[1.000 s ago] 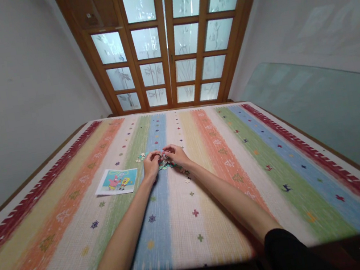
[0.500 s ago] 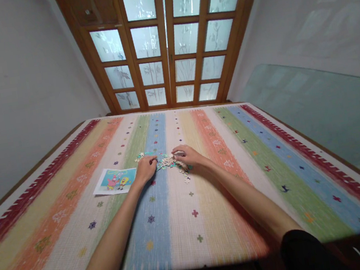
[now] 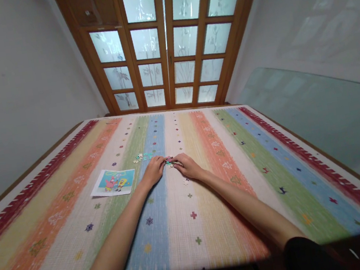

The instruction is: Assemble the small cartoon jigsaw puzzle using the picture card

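Observation:
My left hand (image 3: pixel 154 170) and my right hand (image 3: pixel 187 166) rest on the striped cloth (image 3: pixel 193 223) with fingertips meeting over a small cluster of jigsaw pieces (image 3: pixel 169 161). Both hands have fingers curled in a pinch on pieces there; the pieces under them are mostly hidden. A few loose pieces (image 3: pixel 141 157) lie just left of my left hand, and one piece (image 3: pixel 186 182) sits near my right wrist. A picture card (image 3: pixel 113 182) with cartoon figures lies flat to the left.
The striped cloth covers a large table. A wooden door with frosted glass panes (image 3: pixel 166 42) stands beyond the far edge. A glass sheet (image 3: pixel 325 109) leans along the right wall. A grey wall runs along the left.
My hands spread apart over the pile half a second ago and have now come back together, fingertips meeting. The pile looks gathered under them.

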`<control>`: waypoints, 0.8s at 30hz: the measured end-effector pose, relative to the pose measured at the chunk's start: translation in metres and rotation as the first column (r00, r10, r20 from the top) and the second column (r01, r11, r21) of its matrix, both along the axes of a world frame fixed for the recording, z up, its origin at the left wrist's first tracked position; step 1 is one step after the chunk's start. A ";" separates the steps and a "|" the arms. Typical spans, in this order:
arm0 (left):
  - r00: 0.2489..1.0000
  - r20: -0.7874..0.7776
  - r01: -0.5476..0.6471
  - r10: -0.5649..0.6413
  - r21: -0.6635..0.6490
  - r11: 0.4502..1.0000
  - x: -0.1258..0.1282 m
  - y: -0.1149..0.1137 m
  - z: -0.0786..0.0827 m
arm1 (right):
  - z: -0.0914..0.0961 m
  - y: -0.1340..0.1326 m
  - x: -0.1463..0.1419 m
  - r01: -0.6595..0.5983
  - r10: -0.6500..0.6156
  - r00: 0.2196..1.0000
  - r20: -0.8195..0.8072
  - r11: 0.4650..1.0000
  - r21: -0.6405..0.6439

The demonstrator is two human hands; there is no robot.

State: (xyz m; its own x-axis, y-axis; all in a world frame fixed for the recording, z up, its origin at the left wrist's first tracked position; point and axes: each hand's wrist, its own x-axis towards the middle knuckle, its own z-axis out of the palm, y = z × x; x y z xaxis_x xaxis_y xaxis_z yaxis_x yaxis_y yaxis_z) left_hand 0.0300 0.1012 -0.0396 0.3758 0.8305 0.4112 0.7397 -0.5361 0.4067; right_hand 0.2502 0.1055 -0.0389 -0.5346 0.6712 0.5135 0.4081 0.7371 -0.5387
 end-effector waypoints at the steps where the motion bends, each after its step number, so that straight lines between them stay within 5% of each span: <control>1: 1.000 0.003 -0.015 0.015 0.006 1.000 -0.003 0.002 0.001 | 0.000 0.003 -0.005 0.002 -0.003 0.999 -0.033 1.000 -0.019; 6: 0.991 0.025 -0.135 0.134 0.032 0.990 -0.022 0.014 0.006 | -0.003 0.019 -0.040 -0.001 -0.054 0.967 -0.248 0.975 -0.220; 9: 0.979 0.029 -0.203 0.202 0.037 0.978 -0.032 0.018 0.010 | -0.002 0.030 -0.058 -0.086 -0.127 0.888 -0.442 0.899 -0.430; 12: 0.976 0.021 -0.217 0.216 0.036 0.976 -0.035 0.014 0.013 | 0.002 0.038 -0.057 -0.215 -0.187 0.790 -0.583 0.807 -0.550; 14: 0.983 -0.002 -0.183 0.184 0.026 0.983 -0.032 0.007 0.013 | 0.006 0.040 -0.041 -0.222 -0.196 0.779 -0.596 0.802 -0.554; 18: 0.990 -0.136 -0.050 0.047 -0.020 0.999 -0.016 -0.008 0.012 | 0.016 0.032 0.004 -0.147 -0.124 0.877 -0.464 0.851 -0.504; 21: 0.989 -0.144 0.022 -0.022 -0.001 1.000 -0.006 -0.012 0.012 | 0.022 0.021 0.027 -0.070 0.013 0.983 -0.183 0.948 -0.311; 24: 0.997 -0.072 0.043 -0.040 0.040 0.998 -0.004 -0.010 0.014 | 0.023 0.012 0.031 -0.041 0.049 0.997 0.063 0.992 -0.123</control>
State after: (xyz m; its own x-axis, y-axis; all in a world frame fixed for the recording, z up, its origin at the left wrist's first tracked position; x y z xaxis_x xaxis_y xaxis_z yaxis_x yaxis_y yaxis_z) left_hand 0.0260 0.0913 -0.0259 0.4389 0.7965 0.4159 0.7429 -0.5820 0.3307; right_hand 0.2815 0.1173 -0.0162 -0.5958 0.7006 0.3926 0.4132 0.6866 -0.5983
